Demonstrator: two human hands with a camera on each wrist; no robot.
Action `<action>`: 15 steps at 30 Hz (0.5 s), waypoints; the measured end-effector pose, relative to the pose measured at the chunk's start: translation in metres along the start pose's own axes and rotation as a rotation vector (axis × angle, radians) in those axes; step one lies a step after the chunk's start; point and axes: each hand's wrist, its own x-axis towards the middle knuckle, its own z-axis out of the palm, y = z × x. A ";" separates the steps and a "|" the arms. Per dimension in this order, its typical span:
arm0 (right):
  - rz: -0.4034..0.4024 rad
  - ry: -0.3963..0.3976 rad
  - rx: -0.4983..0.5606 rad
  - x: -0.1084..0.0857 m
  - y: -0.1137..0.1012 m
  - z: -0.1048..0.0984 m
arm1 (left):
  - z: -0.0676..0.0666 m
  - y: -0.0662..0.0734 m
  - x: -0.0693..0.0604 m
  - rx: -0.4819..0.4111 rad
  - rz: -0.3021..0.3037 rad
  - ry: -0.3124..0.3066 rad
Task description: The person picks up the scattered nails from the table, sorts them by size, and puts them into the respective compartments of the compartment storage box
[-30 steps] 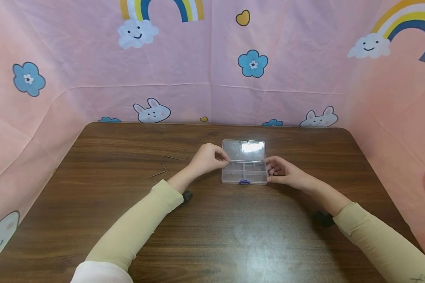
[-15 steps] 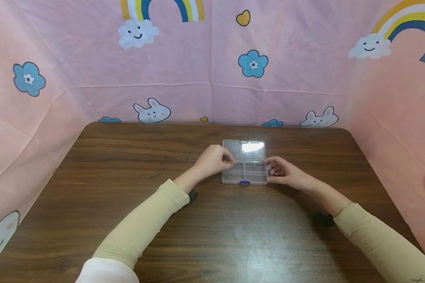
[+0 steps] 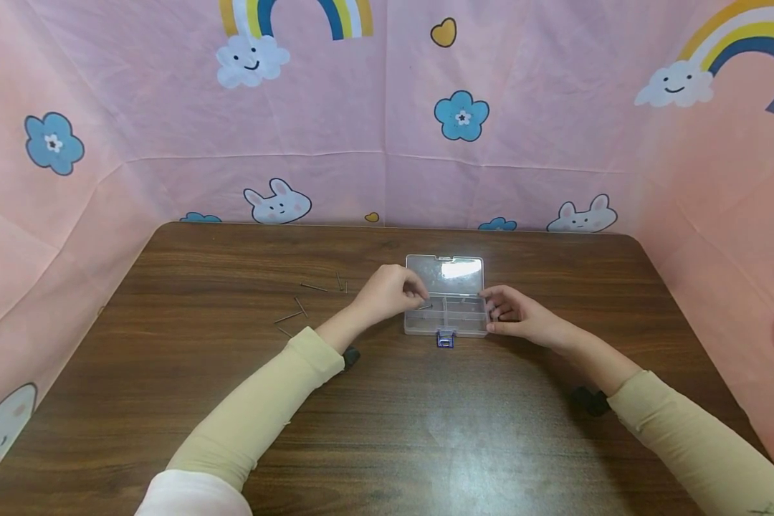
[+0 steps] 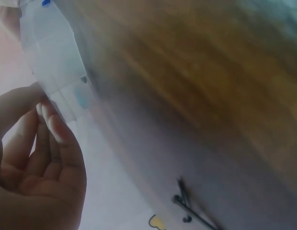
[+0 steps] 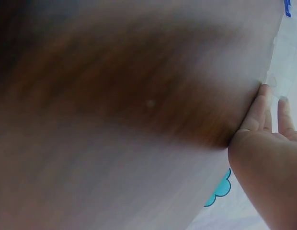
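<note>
A clear divided box (image 3: 466,326), also in the left wrist view (image 4: 52,48) and right wrist view (image 5: 287,60), stands with its lid (image 3: 448,272) raised at the back and its blue latch (image 3: 446,340) folded outward. Over its left rear compartment the left hand (image 3: 387,292) (image 4: 43,167) has its fingertips drawn together. A thin nail (image 3: 424,307) shows just below them; whether they still pinch it cannot be made out. Thumb and fingers of the right hand (image 3: 519,314) (image 5: 268,143) hold the box's right end.
Several loose nails lie left of the box, among them one at the back (image 3: 313,287) and one farther left (image 3: 287,317). The wooden table (image 3: 374,416) is edged by a patterned pink cloth (image 3: 335,129). Dark devices sit under both wrists.
The left hand has shifted slightly right over the box and then stayed there. A nail shows under its fingertips, and the blue latch has swung down and outward. The right hand has kept its place.
</note>
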 end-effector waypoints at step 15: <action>0.009 0.000 -0.002 0.000 0.000 0.000 | -0.026 -0.014 -0.011 -0.032 -0.047 0.068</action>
